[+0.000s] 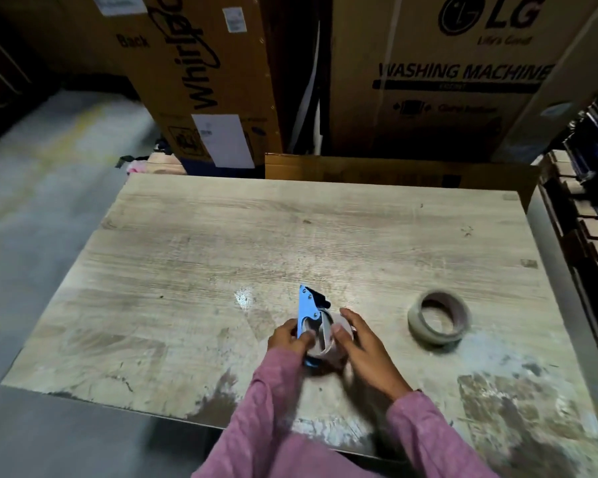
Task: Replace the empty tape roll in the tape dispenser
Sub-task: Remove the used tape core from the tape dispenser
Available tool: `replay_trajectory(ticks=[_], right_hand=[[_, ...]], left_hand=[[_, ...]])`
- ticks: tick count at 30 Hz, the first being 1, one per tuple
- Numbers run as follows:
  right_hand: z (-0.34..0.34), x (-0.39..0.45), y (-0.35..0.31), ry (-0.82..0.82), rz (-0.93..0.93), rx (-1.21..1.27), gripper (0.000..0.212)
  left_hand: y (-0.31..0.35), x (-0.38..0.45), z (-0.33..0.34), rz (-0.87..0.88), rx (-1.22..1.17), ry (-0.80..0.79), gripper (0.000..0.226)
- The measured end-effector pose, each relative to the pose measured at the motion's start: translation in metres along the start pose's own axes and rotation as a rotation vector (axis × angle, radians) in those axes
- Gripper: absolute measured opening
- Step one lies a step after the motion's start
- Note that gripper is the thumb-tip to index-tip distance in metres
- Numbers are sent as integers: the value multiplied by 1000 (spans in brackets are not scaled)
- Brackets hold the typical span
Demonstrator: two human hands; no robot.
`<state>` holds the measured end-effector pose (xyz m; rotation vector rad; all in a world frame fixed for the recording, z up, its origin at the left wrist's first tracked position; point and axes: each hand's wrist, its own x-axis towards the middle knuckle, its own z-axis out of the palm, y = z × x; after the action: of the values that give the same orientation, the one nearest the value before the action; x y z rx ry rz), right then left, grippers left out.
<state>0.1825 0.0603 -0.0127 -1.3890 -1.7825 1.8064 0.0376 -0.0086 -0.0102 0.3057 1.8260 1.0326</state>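
A blue tape dispenser stands on edge near the front middle of the wooden table, its black cutter end pointing away from me. My left hand grips its blue side plate. My right hand is closed on the pale, empty tape roll that sits in the dispenser, thumb on its rim. A fuller roll of tape lies tilted on the table, about a hand's width to the right of my right hand. Both my sleeves are pink.
Large cardboard appliance boxes stand behind the table, and a flat cardboard sheet leans at its far edge. Stacked wooden pallets line the right side. Grey floor lies to the left.
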Motion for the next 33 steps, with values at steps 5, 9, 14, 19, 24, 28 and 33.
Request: replay_trajectory(ticks=[5, 9, 14, 19, 24, 28, 33], right_hand=[[-3, -4, -22, -56, 142, 472, 47], [-9, -12, -35, -228, 119, 529, 66], [-13, -21, -50, -354, 18, 481, 93], [-12, -26, -58, -302, -87, 317, 88], [-11, -29, -54, -276, -196, 63, 88], [-12, -29, -48, -207, -327, -335, 99], [-7, -32, -45, -165, -420, -656, 100]], left_hand=[[10, -11, 1, 1, -311, -111, 30], [12, -16, -1, 15, -476, -121, 42], [16, -22, -4, 152, -493, -185, 63], [18, -31, -14, 197, -411, -221, 61], [21, -36, -31, 170, -275, -257, 45], [28, -34, -52, 102, -326, 13, 29], [31, -34, -69, 149, -258, 21, 22]])
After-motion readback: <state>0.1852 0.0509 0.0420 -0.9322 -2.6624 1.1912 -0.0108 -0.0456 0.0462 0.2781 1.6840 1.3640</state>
